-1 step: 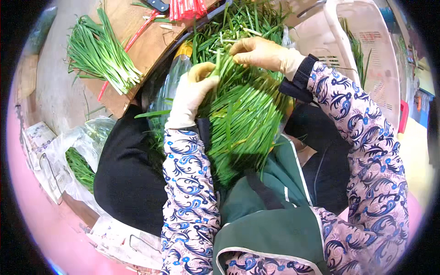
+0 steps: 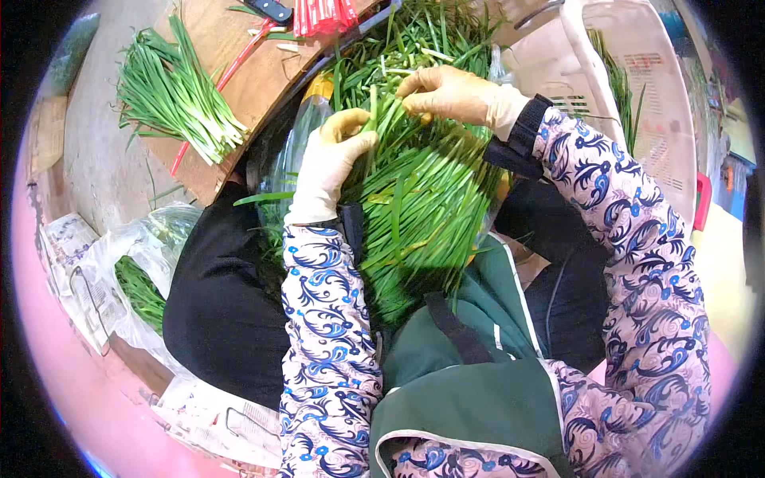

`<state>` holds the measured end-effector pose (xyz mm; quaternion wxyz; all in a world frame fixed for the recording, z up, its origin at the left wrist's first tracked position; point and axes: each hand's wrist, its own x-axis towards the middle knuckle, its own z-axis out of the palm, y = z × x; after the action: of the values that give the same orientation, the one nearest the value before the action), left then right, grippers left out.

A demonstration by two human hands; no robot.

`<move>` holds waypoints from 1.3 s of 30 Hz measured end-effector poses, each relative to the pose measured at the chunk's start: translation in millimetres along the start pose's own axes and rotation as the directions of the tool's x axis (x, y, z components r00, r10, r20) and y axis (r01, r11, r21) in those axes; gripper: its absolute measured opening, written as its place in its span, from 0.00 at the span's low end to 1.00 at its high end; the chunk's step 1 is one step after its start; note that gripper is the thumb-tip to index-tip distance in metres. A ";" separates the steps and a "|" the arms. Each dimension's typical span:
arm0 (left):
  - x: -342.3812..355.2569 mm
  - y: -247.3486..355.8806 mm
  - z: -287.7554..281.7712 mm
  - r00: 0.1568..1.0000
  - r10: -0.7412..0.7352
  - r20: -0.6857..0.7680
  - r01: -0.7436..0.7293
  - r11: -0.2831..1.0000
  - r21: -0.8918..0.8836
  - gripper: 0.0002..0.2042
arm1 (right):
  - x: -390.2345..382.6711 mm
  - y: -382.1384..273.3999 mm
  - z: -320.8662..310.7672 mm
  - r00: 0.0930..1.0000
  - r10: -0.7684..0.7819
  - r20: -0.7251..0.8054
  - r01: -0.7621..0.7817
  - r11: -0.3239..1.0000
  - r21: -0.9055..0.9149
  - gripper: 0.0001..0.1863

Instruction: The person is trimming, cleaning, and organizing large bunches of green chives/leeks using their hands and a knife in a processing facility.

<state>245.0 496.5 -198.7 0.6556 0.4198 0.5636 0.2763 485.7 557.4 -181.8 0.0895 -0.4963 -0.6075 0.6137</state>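
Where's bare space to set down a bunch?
The brown wooden board, right of the long red strip below pale scraps, and the grey floor left of the green leafy bundle. Crowded: the board's far end, with a black handle and bundled red strips, and between the patterned sleeves, where green leaves pile up.

Left hand: fingertips partly hidden behind stems. Right hand: unclear what fingertips pinch, too small to tell. Knife, red strips, pale crate cut off at top edge. Bagged greens partly covered by plastic. Blue items, right rim: blurred, kind unclear.
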 end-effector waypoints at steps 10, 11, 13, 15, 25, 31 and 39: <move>-7.3 9.1 6.3 0.986 -0.162 0.038 0.163 0.986 -0.026 0.16 | -7.4 -6.1 29.4 0.987 0.120 0.104 -0.156 0.863 0.481 0.21; -11.8 10.9 3.6 0.986 -0.159 0.052 0.163 0.984 -0.078 0.15 | -6.8 -3.6 28.1 0.985 0.106 0.133 -0.157 0.869 0.469 0.18; -14.0 12.8 -0.1 0.994 -0.105 0.039 0.109 0.987 -0.120 0.15 | -3.0 7.1 25.7 0.995 0.014 0.097 -0.054 0.907 0.417 0.18; -12.8 15.3 -4.3 0.997 -0.046 0.061 0.057 0.979 -0.197 0.19 | -0.9 11.6 27.7 0.995 -0.080 0.067 0.045 0.907 0.419 0.19; -6.9 15.9 3.6 0.983 -0.062 0.175 0.093 0.980 -0.176 0.22 | -5.5 -11.1 16.3 0.996 -0.057 0.066 0.036 0.959 0.283 0.15; -6.9 12.3 9.1 0.992 -0.070 0.108 0.091 0.975 -0.203 0.17 | -3.4 -10.3 7.4 0.896 -0.444 0.030 0.430 0.846 -0.315 0.13; -4.2 14.8 14.0 0.996 -0.011 0.088 0.024 0.988 -0.152 0.21 | 1.6 -19.2 26.8 0.928 -0.368 -0.066 0.372 0.926 0.064 0.11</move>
<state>259.3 497.0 -183.7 0.7122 0.3750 0.5153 0.2943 456.1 545.7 -172.8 0.2382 -0.3853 -0.6640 0.5949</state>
